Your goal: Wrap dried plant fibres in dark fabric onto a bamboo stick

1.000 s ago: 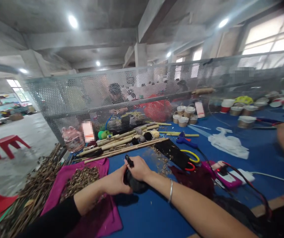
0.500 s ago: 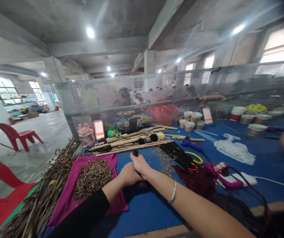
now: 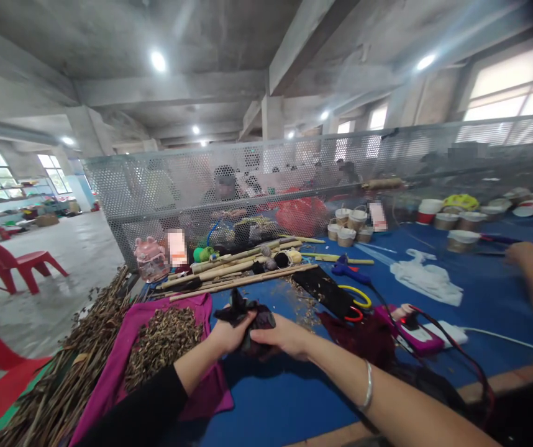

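Black, thin-looking material (image 3: 263, 321) is bunched above the blue tabletop (image 3: 266, 400), just right of the magenta cloth (image 3: 220, 388) with its dried plant pieces (image 3: 164, 340). Handling it well probably means even pressure and loose folds gathered in. The grip is clamped: left hand (image 3: 228, 334) and right hand (image 3: 287, 336) both pinch the material, thumbs on top, other fingers largely hidden.

**Dk bundle (image 3: 263, 318), crumpled, btwn L hand (image 3: 230, 335) & R hand (image 3: 286, 338)**

Blk overall, purplish-brn tint in pts. Thin, limp-looking; cloth or film, can't tell. Bunched w/ irreg. folds, upright peak at top, loose flap twd L. Gripped from both sides, over blue tabletop (image 3: 266, 406); lower part partly hidden by grip.
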The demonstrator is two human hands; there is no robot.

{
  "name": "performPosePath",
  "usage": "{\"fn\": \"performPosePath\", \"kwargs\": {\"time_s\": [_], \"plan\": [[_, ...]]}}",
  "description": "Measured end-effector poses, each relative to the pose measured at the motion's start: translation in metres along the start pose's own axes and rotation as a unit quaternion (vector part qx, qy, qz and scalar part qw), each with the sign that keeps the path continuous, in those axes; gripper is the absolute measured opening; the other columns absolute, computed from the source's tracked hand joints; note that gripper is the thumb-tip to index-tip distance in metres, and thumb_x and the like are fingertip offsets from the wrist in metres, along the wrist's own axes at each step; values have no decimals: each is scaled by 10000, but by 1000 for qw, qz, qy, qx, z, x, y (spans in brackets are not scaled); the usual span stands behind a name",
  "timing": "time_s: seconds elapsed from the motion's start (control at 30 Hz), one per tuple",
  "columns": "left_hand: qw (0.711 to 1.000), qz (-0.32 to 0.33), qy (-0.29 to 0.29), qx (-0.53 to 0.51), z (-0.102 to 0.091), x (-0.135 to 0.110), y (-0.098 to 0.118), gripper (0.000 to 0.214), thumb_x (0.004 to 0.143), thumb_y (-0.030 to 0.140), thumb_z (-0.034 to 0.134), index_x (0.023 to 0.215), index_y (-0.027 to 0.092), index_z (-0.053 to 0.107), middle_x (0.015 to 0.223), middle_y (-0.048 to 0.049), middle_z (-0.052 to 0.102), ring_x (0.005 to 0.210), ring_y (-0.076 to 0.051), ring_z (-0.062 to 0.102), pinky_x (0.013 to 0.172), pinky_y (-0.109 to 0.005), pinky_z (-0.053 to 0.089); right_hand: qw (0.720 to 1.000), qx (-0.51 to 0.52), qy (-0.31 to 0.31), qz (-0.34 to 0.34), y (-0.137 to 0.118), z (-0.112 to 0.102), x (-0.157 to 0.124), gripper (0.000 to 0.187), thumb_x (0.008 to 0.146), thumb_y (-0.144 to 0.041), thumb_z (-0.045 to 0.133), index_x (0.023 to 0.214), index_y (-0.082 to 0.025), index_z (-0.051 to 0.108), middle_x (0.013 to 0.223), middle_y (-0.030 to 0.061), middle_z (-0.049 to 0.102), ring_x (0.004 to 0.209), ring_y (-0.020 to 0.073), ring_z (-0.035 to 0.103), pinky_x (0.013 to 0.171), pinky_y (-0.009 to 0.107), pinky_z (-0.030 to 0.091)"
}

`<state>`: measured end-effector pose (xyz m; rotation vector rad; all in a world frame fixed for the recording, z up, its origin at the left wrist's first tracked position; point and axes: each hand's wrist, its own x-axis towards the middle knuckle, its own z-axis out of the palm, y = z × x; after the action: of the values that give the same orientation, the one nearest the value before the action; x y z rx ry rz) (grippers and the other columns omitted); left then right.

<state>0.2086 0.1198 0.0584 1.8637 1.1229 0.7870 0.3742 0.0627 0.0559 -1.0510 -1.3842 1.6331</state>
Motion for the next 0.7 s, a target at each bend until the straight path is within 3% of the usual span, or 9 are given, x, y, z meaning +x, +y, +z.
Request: {"fn": "performPosePath", "kwargs": {"time_s": [0.1, 0.23, 0.33, 0.4, 0.57, 0.63, 0.7], "plan": [[998, 14, 33, -47, -2, -8, 10, 346, 764, 440, 545, 947, 165, 648, 1090, -78, 649, 1099, -236, 545, 1027, -377, 358, 997, 71, -11, -40, 4, 14, 7, 576, 623, -372, 727, 1132, -205, 518, 813, 25, 649, 711, 172, 612, 596, 289, 488], [980, 14, -16, -200, -6, -14, 16, 405, 767, 504, 530, 898, 141, 651, 1003, -83, 668, 980, -228, 600, 941, -366, 439, 985, 134, -35, -99, 3, 19, 12, 694, 579, -312, 771, 1199, -221, 474, 982, 42, 634, 836, 178, 607, 733, 315, 485], [973, -6, 4, -229, -10, -16, 19, 395, 712, 508, 605, 836, 135, 636, 914, -68, 665, 868, -212, 608, 848, -345, 481, 979, 154, -92, -101, 7, 17, 12, 726, 563, -307, 789, 1213, -224, 475, 1055, 61, 619, 912, 197, 599, 802, 346, 466], [980, 30, -28, -197, -13, -17, 23, 385, 721, 511, 603, 829, 142, 620, 867, -51, 643, 839, -188, 590, 828, -318, 477, 976, 165, -117, -76, 14, 15, 12, 674, 540, -308, 803, 1149, -204, 533, 985, 56, 644, 863, 190, 616, 784, 341, 472], [967, 94, -185, -150, -19, -18, 38, 456, 807, 565, 454, 954, 155, 592, 821, -28, 590, 782, -142, 553, 773, -263, 459, 970, 189, -151, 27, 32, 9, 16, 531, 513, -387, 800, 948, -140, 623, 734, 42, 671, 619, 150, 628, 589, 269, 502], [961, 105, -211, -146, -18, -17, 39, 446, 772, 575, 501, 832, 145, 602, 760, -15, 577, 729, -127, 534, 720, -236, 448, 967, 182, -169, 59, 33, 5, 18, 572, 510, -433, 791, 965, -144, 600, 714, 42, 673, 555, 145, 626, 518, 239, 487], [963, 98, -187, -164, -14, -14, 36, 394, 672, 531, 646, 689, 144, 575, 649, 17, 542, 620, -100, 498, 609, -204, 426, 968, 164, -174, 81, 27, 0, 20, 614, 504, -505, 772, 968, -155, 574, 681, 32, 665, 501, 135, 615, 468, 208, 463]]}}
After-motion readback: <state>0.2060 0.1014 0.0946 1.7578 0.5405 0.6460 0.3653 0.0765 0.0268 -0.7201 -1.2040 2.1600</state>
